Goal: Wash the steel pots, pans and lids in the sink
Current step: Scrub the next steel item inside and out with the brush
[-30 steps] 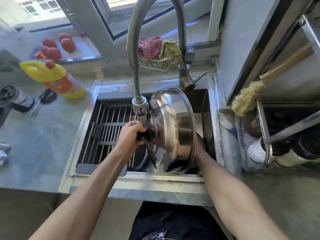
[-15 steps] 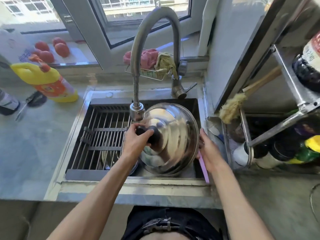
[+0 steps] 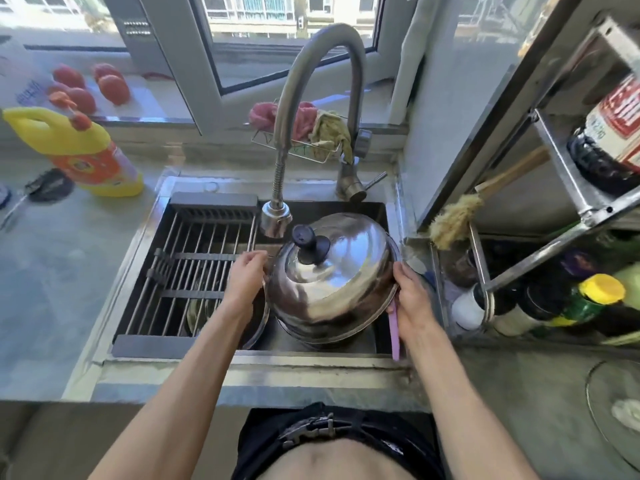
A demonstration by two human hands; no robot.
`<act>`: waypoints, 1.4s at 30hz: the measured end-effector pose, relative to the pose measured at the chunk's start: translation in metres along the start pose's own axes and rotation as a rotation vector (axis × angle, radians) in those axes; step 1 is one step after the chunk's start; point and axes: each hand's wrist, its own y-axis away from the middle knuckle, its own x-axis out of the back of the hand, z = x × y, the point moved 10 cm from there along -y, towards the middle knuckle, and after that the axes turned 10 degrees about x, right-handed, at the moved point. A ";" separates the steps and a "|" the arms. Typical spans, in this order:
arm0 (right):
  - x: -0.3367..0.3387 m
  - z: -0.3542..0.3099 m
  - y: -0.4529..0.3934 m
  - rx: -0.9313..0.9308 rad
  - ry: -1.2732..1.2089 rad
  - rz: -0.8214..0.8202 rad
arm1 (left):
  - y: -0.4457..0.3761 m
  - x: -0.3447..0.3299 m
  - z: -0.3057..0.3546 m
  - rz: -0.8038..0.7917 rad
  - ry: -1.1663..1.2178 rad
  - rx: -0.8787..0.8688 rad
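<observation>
Hands grip steel lid over sink.

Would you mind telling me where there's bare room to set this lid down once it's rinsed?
The counter is bare between the yellow bottle and the sink. The rack over the sink's left half is bare too. It is crowded on the right, where the shelf holds bottles beside the lid.

Daylit window behind grey countertop; metal shelf rack at right; tomatoes on sill.
</observation>
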 end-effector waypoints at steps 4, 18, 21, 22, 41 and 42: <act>0.010 0.022 -0.003 -0.120 -0.082 -0.003 | 0.010 0.003 -0.041 -0.083 0.062 0.246; 0.019 0.030 -0.012 -0.219 0.835 -0.092 | 0.001 0.042 -0.018 0.196 0.603 0.248; 0.015 0.028 -0.028 -0.138 0.923 -0.027 | 0.023 0.048 0.002 0.261 0.592 0.165; 0.010 0.025 -0.034 -0.105 0.933 -0.003 | 0.025 0.047 0.006 0.265 0.591 0.143; -0.092 -0.076 -0.133 0.239 0.402 0.395 | 0.014 -0.010 0.024 0.228 0.108 -0.094; -0.091 -0.072 -0.137 0.218 0.391 0.405 | 0.014 -0.013 0.025 0.218 0.088 -0.095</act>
